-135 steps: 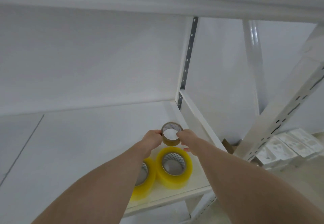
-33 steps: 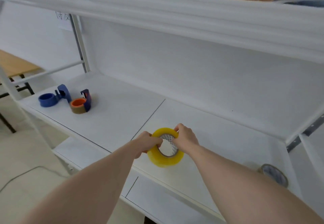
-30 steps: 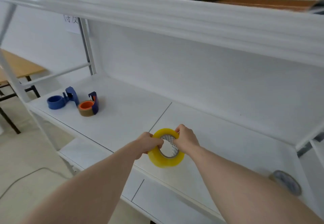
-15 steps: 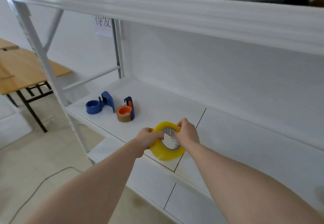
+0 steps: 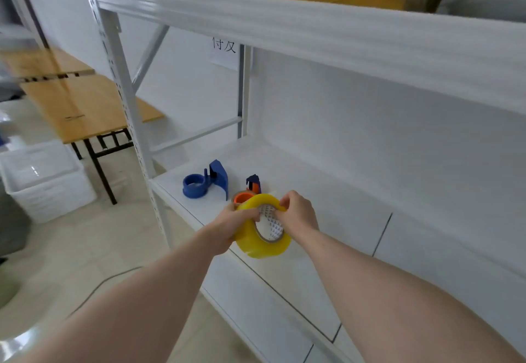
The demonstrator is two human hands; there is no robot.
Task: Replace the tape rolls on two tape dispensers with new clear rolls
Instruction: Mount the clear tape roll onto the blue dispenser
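Observation:
Both my hands hold a yellowish clear tape roll (image 5: 263, 241) above the front edge of the white shelf (image 5: 327, 209). My left hand (image 5: 237, 222) grips its left rim, and my right hand (image 5: 299, 214) pinches its top edge. Just behind the roll, a tape dispenser with an orange hub (image 5: 245, 196) and a brown roll lies on the shelf, partly hidden by my hands. An empty blue tape dispenser (image 5: 205, 183) lies further left on the same shelf.
The rack's white upright post (image 5: 125, 98) stands at the shelf's left end, and the upper shelf beam (image 5: 313, 24) carries cardboard boxes. A wooden table (image 5: 76, 101) and a white plastic crate (image 5: 45, 177) stand on the floor to the left.
I have carried the yellowish roll leftward along the shelf to the two dispensers. The view has swung left, and the small brown roll at the right end has left the frame.

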